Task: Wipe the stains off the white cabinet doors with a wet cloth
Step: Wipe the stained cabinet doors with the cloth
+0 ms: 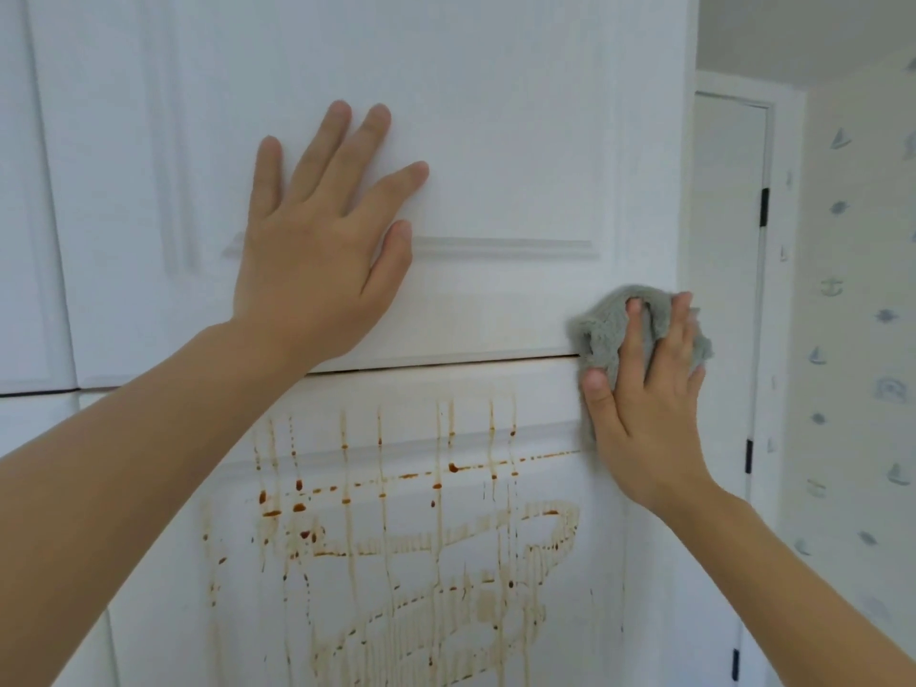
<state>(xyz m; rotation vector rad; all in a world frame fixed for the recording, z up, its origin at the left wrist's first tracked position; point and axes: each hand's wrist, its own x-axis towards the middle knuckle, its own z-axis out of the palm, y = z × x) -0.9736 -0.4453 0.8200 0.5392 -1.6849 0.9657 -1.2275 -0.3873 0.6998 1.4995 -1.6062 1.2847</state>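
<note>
Left hand (317, 250) lies flat, fingers spread, on the upper white cabinet door (495, 141). Right hand (644, 389) clutches a bunched grey cloth (602, 324) at the doors' right edge, over the gap above the lower door (585, 587) with brown drip stains (396, 538).

2 bare forearms, left hand (317, 250) and right hand (649, 389); no sleeves reach the wrists.

Grey cloth (602, 334) bunched at the door seam — brown stains (396, 538) streak the lower cabinet door (600, 587).
</note>
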